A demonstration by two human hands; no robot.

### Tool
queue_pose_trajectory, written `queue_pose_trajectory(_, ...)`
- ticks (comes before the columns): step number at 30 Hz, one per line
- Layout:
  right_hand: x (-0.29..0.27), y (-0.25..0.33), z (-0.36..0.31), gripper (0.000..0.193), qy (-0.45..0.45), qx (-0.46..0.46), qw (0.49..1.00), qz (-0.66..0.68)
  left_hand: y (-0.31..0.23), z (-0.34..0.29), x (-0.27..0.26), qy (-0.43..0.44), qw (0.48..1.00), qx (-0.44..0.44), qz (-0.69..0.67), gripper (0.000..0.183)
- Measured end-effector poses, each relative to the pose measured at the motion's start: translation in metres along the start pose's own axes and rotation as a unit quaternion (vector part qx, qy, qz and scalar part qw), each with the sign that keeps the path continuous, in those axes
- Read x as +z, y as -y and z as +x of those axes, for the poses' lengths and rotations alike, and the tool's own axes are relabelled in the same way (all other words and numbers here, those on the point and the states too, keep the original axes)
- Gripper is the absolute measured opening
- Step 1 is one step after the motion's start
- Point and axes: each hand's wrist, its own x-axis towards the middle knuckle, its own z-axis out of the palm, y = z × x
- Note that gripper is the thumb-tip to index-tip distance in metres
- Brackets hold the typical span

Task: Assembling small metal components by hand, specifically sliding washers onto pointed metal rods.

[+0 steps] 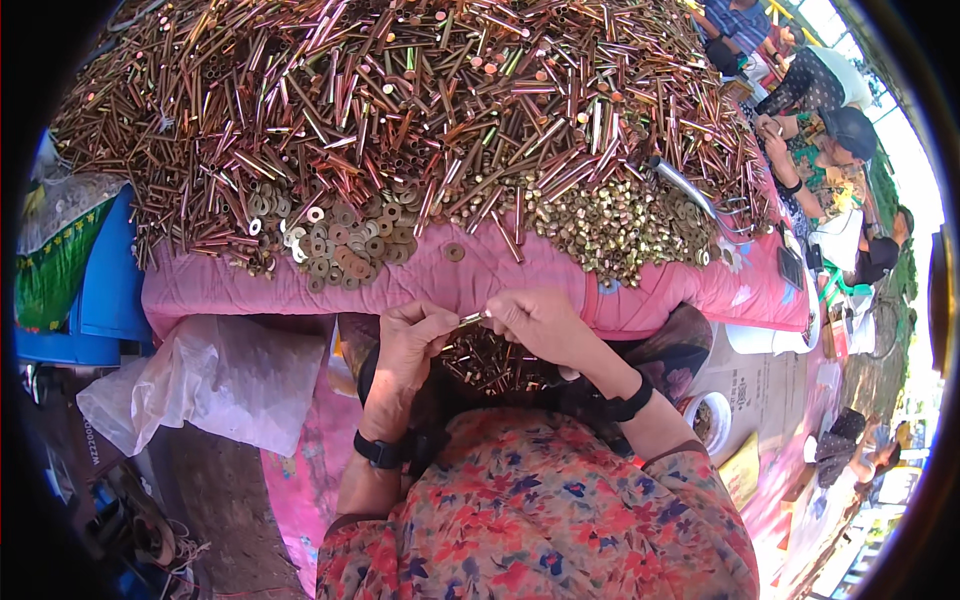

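Just in front of the table edge, my left hand (408, 345) pinches a slim, shiny metal tube (470, 320) between thumb and fingers. At the tube's other end my right hand (540, 322) is also closed, its fingertips hiding whatever small part may sit there. Below my hands, in my lap, lie several finished-looking metal pieces (488, 365), partly covered by my wrists. Beyond the hands, flat round washers (345, 245) lie in a patch on the left and small brassy nuts (590, 225) are heaped on the right. One loose washer (454, 252) rests between them.
A large heap of coppery metal tubes (400, 110) covers the table over a pink quilted cloth (200, 285). A metal hand rake (690, 190) lies at right. Clear plastic sheeting (215, 380) hangs at left, beside a blue bin (108, 280). Other people (830, 150) sit at far right.
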Motion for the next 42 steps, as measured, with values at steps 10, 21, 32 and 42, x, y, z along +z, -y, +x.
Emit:
queue_pose_trajectory(10, -0.006, -0.016, 0.03, 0.034, 0.01, -0.032, 0.977, -0.212, -0.024, 0.008, 0.001, 0.194, 0.937, 0.013, 0.291, 0.012)
queue_pose_trajectory(21, 0.041, -0.054, 0.083, 0.023, -0.219, -0.161, 0.872, -0.406, -0.016, 0.138, 0.052, -0.126, 0.613, 0.295, 0.722, 0.01)
queue_pose_trajectory(32, 0.032, -0.044, 0.065, 0.004, -0.322, -0.193, 0.913, -0.157, -0.014, 0.132, 0.048, -0.13, 0.598, 0.406, 0.679, 0.011)
queue_pose_trajectory(42, 0.015, -0.048, 0.064, 0.014, -0.361, -0.072, 0.929, 0.037, -0.013, 0.064, 0.02, -0.087, 0.978, 0.157, 0.102, 0.008)
